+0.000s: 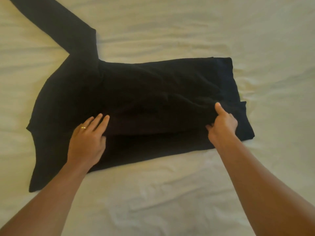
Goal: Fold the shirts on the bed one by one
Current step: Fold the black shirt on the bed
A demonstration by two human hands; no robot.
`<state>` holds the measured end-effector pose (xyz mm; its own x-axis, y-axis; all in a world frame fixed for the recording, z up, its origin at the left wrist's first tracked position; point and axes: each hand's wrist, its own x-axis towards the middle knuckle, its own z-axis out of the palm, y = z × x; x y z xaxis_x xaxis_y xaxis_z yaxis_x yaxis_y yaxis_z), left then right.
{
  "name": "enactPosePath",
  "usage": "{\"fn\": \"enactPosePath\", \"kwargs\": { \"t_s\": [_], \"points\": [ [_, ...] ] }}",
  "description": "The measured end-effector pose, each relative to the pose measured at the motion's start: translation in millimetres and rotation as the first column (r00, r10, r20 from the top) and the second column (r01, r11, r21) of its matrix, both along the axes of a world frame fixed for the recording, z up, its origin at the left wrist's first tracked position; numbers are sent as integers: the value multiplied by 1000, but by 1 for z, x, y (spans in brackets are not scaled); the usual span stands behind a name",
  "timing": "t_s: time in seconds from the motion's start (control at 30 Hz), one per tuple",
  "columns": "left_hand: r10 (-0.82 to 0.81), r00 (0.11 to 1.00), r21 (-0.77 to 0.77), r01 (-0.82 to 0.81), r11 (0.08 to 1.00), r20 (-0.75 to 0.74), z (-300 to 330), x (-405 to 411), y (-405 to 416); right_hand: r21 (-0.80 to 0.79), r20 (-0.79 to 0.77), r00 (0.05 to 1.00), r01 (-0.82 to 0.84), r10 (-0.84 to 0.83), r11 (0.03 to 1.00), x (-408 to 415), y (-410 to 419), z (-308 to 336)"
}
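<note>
A black long-sleeved shirt [153, 92] lies spread across the bed, its body running left to right and one long sleeve [51, 23] stretching to the far left corner. A near flap of the shirt is folded over its middle. My left hand [88, 138], with a ring on one finger, lies on the fold's left end, its fingers straight on top and the thumb tucked at the flap's edge. My right hand [223, 123] grips the fold's right end, thumb on top and fingers curled under the cloth.
The cream bedsheet [170, 193] is wrinkled and covers the whole view around the shirt. No other garment shows in the frame.
</note>
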<state>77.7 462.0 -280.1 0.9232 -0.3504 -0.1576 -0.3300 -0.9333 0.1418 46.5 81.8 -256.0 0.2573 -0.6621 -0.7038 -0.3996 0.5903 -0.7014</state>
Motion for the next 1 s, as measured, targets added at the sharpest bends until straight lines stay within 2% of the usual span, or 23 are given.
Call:
{"fn": "enactPosePath", "kwargs": {
  "t_s": [0.1, 0.13, 0.27, 0.4, 0.5, 0.6, 0.67, 0.8, 0.97, 1.0],
  "points": [
    [-54, 991, -40, 60, 997, 126, 13, -16, 6, -75, 13, 999, 39, -38, 996, -15, -18, 0],
    [-95, 989, -26, 99, 995, 116, 14, -25, 6, -80, -8, 1000, 28, -29, 996, -23, -24, -2],
    [-225, 970, 124, 235, 964, -88, -4, -51, 12, -21, -135, 990, -39, 36, 999, -44, -40, -8],
    [-151, 982, 176, 170, 970, -117, -5, -53, 7, -92, -158, 985, -80, 65, 993, -45, -50, -6],
    [-114, 985, 228, 141, 963, -126, -3, -56, 0, -58, -181, 957, -238, 225, 969, -44, -62, -2],
    [-89, 988, 250, 119, 961, -127, -2, -56, -7, -28, -217, 899, -394, 380, 918, -41, -77, 7],
    [-99, 986, 234, 128, 964, -131, -2, -58, -13, -137, -255, 865, -475, 433, 869, -39, -85, 10],
    [-70, 981, 208, 108, 972, -179, -8, -68, -23, -316, -350, 820, -558, 453, 767, -51, -88, 2],
    [-63, 982, 173, 94, 980, -177, -14, -69, -22, -353, -496, 741, -648, 452, 675, -60, -85, -4],
    [-68, 982, 171, 98, 980, -175, -15, -70, -20, -374, -554, 705, -686, 443, 625, -60, -83, -2]
  ]
}}
